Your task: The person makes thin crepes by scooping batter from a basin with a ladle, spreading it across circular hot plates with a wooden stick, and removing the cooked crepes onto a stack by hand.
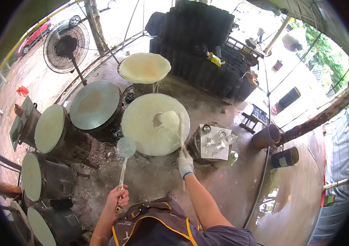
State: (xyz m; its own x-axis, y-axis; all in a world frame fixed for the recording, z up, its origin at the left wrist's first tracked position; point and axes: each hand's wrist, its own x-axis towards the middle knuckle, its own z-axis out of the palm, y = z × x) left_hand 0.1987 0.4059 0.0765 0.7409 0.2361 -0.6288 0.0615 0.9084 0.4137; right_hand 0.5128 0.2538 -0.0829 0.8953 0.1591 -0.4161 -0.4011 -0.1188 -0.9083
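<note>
My bare left hand (117,199) is closed around the handle of a ladle (126,147), whose round, batter-smeared head hangs at the near left edge of a large round griddle (141,108). A pale layer of batter covers that griddle, with a thicker white patch (169,121) right of its middle and a small bare spot beside it. My right hand (185,164), in a white glove, grips a long thin spatula (182,129). Its blade lies over the right part of the griddle; whether it touches the batter I cannot tell.
Several more drum stoves with round griddles (94,104) curve along the left. At the back, one carries a pale sheet (145,67). A fan (65,46) stands back left. Glass jars (219,141) sit on a stand at right; a dark stack (197,33) rises behind.
</note>
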